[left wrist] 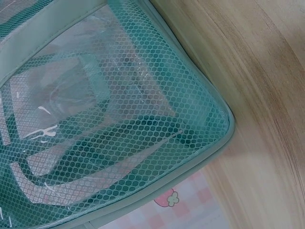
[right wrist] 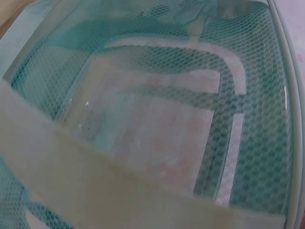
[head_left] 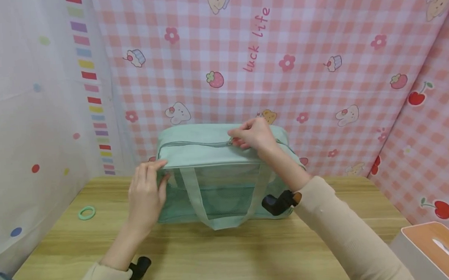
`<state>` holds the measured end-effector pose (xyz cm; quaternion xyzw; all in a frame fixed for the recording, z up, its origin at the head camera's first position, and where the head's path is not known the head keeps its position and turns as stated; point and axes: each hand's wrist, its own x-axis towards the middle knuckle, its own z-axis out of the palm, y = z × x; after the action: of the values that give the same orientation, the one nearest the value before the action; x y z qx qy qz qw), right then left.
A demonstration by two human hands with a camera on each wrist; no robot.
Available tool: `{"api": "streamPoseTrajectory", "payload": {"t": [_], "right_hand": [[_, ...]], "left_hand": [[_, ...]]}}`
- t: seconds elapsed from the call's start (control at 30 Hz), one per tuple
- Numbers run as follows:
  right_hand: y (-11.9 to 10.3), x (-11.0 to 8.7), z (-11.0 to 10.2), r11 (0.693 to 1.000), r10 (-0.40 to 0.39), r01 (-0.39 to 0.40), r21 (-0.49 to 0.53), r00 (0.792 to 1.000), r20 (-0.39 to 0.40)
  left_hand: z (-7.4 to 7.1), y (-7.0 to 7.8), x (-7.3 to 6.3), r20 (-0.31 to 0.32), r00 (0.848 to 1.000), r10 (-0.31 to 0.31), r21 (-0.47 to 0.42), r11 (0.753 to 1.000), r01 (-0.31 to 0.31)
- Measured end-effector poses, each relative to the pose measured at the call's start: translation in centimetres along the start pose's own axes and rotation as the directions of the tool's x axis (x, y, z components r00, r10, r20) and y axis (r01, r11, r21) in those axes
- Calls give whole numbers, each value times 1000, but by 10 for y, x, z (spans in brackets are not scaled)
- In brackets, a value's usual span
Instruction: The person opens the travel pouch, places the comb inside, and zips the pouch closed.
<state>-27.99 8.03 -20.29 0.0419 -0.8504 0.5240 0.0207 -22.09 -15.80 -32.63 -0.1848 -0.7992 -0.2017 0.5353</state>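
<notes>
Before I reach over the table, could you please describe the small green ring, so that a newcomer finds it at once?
Find the wooden table, then the large pale green bag standing on it. Left of the bag, the ring lies flat near the table's left edge. Unlike the bag, it is a small plain hoop with wood showing through its middle.

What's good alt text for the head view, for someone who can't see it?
A person's right hand pinches the zipper pull atop a mint-green bag on a wooden table; the left hand touches the bag's upper left corner. Behind is a pink checked backdrop.
</notes>
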Motion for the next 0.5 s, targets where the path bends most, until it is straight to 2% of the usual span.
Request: {"api": "streamPoseTrajectory", "payload": {"t": [0.17, 0.33, 0.5], "right_hand": [[-4, 0, 10, 1000, 1, -1, 20, 999, 36], [-10, -2, 22, 999, -8, 5, 44, 997, 71], [-15, -3, 34, 999, -7, 2, 52, 995, 97]], "left_hand": [[-2, 0, 1, 7, 1000, -6, 5, 1000, 6], [-2, 0, 1, -16, 1000, 6, 3, 1000, -6], [-3, 2, 1, 1, 1000, 14, 20, 1000, -14]]}}
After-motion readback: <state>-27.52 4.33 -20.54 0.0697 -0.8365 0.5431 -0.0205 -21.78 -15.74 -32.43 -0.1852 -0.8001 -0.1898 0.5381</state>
